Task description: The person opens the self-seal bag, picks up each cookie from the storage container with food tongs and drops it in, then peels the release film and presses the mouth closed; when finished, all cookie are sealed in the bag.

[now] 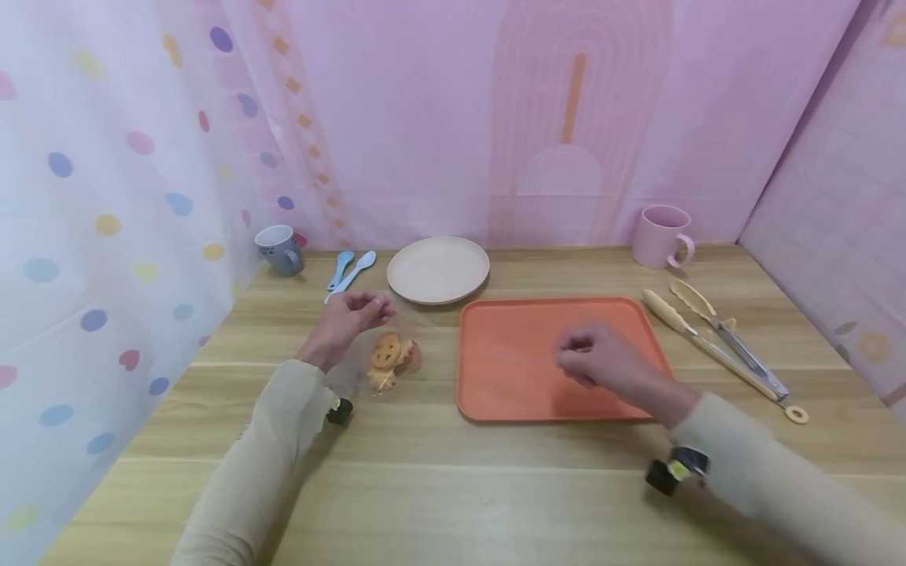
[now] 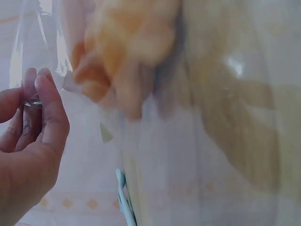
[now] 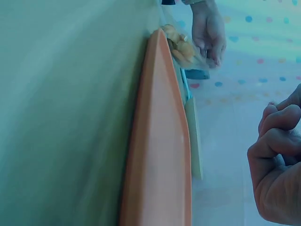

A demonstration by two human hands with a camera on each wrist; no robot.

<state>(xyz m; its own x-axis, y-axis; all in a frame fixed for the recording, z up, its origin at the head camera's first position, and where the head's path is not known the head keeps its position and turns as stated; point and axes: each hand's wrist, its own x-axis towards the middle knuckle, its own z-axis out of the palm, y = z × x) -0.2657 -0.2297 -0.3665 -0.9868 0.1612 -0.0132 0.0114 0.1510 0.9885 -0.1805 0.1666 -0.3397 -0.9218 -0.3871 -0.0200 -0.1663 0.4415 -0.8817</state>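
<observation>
My left hand (image 1: 351, 318) pinches the top of a clear plastic bag (image 2: 42, 42) between thumb and fingertips. Low in the bag are several golden snack pieces (image 1: 387, 358), one with a smiling face, beside a reddish piece; up close in the left wrist view they blur. My right hand (image 1: 594, 358) hovers over the orange tray (image 1: 495, 397), well apart from the bag. Its fingers (image 3: 267, 150) are curled towards the thumb, and nothing shows between them.
Behind the bag lie two light-blue spoons (image 1: 352, 271) and a beige plate (image 1: 439, 271). A grey-blue mug (image 1: 279, 250) stands back left, a pink mug (image 1: 658, 236) back right. Tongs (image 1: 736, 350) with cream tips rest right of the tray. Curtains (image 1: 425, 118) border the wooden table (image 1: 453, 495).
</observation>
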